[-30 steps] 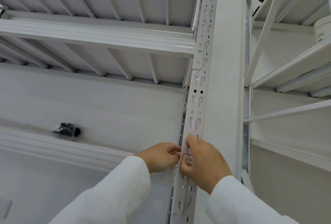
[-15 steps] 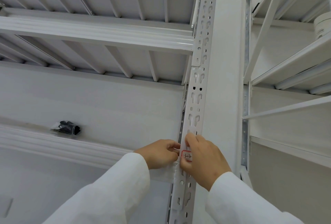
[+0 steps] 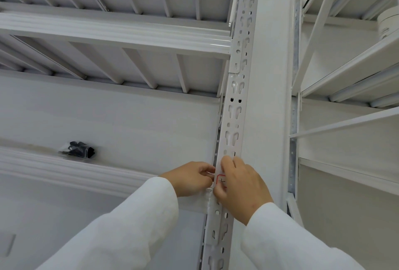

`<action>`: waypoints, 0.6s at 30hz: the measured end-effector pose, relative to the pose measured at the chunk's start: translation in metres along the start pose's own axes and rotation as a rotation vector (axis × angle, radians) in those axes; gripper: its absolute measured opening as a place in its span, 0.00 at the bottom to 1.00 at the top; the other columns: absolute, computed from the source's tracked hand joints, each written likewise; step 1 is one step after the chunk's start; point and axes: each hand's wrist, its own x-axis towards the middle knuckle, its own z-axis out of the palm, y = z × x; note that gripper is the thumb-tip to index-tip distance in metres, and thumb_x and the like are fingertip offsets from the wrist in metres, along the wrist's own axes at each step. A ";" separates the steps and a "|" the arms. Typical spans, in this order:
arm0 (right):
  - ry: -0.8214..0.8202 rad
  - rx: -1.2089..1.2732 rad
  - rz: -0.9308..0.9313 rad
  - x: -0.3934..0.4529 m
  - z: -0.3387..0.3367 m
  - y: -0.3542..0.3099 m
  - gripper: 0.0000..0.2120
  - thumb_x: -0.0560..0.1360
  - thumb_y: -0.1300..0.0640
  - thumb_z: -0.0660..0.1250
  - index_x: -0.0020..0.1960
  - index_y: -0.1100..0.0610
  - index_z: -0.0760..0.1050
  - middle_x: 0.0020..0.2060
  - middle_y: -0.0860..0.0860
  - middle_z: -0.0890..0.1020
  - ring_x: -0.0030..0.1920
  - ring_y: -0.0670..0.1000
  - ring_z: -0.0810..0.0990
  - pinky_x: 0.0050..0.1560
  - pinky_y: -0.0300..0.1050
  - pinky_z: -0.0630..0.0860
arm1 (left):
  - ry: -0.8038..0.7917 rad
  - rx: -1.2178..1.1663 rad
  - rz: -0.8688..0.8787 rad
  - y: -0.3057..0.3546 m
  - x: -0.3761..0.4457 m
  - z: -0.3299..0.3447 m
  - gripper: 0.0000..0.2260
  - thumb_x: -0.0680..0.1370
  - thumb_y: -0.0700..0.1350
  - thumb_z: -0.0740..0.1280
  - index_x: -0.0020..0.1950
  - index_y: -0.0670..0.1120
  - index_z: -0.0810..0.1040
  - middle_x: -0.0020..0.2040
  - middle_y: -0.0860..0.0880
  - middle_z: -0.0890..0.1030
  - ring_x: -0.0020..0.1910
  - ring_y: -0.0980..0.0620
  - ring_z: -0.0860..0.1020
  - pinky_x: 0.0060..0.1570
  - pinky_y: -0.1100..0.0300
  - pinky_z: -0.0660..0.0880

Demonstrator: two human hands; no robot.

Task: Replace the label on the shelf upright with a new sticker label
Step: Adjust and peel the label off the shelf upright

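Note:
The white slotted shelf upright [image 3: 234,105] runs from the top down the middle of the view. A small sticker label [image 3: 220,180] with a red border and dark handwriting lies on its front face, partly covered by fingers. My right hand [image 3: 241,187] is on the upright, forefinger above the label and thumb below it, pinching it between them. My left hand [image 3: 191,178] comes in from the left with curled fingers, its fingertips pinching at the label's left edge. Both arms wear white sleeves.
A white shelf beam [image 3: 112,32] joins the upright overhead. A lower beam [image 3: 64,168] runs left of my hands, and above it a clear bag of black parts [image 3: 78,152] lies on the shelf. More white racking [image 3: 345,75] stands at the right.
Both hands stay at the label on the upright. They shifted only slightly, and the right thumb and forefinger keep framing the label.

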 end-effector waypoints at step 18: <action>-0.047 -0.042 0.009 0.004 -0.004 -0.003 0.08 0.75 0.53 0.57 0.45 0.53 0.58 0.42 0.50 0.66 0.39 0.54 0.67 0.39 0.42 0.64 | -0.005 -0.002 0.002 -0.002 0.000 0.002 0.21 0.74 0.35 0.57 0.65 0.46 0.73 0.62 0.49 0.80 0.62 0.53 0.76 0.67 0.59 0.68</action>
